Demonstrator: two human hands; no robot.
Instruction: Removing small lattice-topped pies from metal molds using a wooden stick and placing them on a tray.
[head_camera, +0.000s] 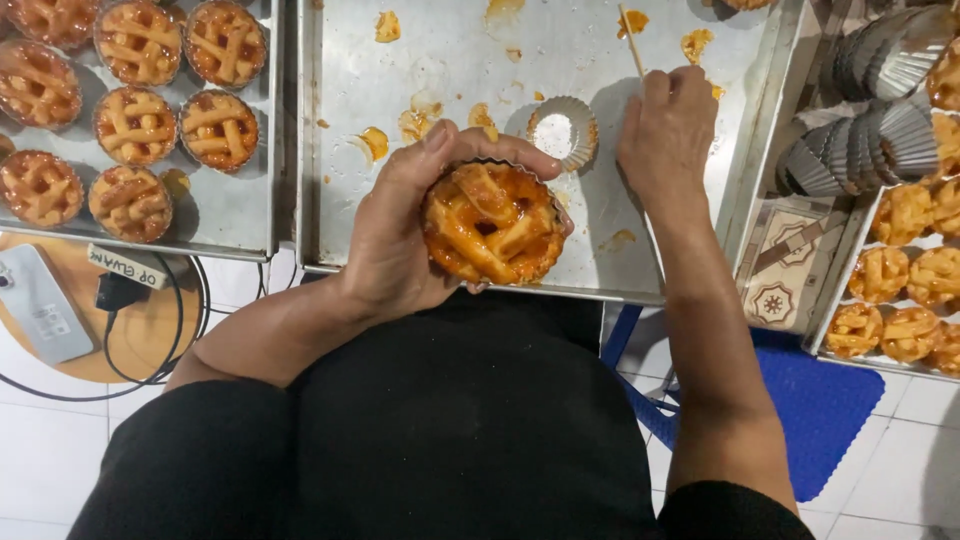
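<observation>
My left hand (405, 230) cups a round lattice-topped tart (492, 222), glazed orange-brown, just above the near edge of a large metal tray (450, 60). My right hand (668, 125) rests knuckles-up on that tray and pinches a thin wooden stick (631, 40) that points away from me. An empty fluted paper cup (562, 132) lies on the tray between the two hands, close to my right hand.
A second tray (240, 215) at the left carries several finished lattice tarts (135, 125). Stacked metal tart moulds (870, 100) and a tray of unglazed pastries (905, 280) sit at the right. A phone (40, 300) with cable lies lower left; blue mat (815, 400) below.
</observation>
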